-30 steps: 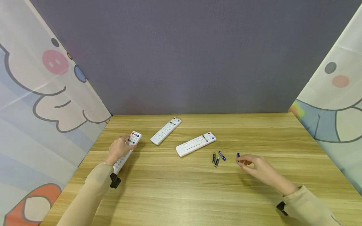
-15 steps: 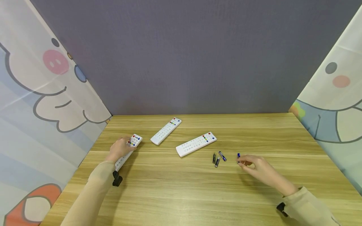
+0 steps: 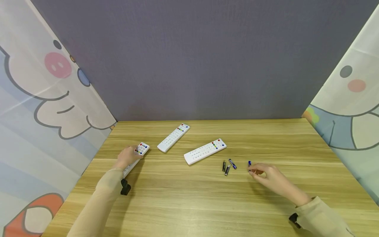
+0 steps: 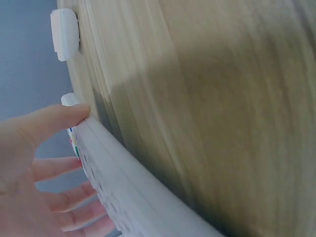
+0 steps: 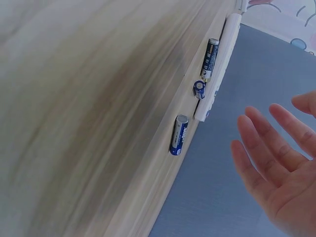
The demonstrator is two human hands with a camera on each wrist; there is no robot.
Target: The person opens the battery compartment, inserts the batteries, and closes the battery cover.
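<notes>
At the left of the head view, my left hand (image 3: 126, 157) grips a white remote control (image 3: 142, 148). The left wrist view shows the thumb on one edge of this remote control (image 4: 133, 182) and the fingers along its other side. On the right, my right hand (image 3: 267, 176) is just above the table with bent, spread fingers. Beyond its fingertips lies a blue battery (image 3: 249, 162), partly covered in the head view. In the right wrist view that blue battery (image 5: 179, 136) rests on the wood, apart from the fingers, and the hand (image 5: 281, 173) holds nothing.
Two more white remote controls lie face up, one at the back (image 3: 173, 137) and one mid-table (image 3: 205, 151). Between the latter and my right hand are two dark batteries (image 3: 224, 165) (image 3: 227, 170) and a blue battery (image 3: 232, 164). A grey panel (image 3: 201, 59) rises behind the table.
My left hand and its remote control have shifted slightly right and nearer to me, and the remote looks lower. The right hand has barely moved; the loose batteries have stayed in place.
</notes>
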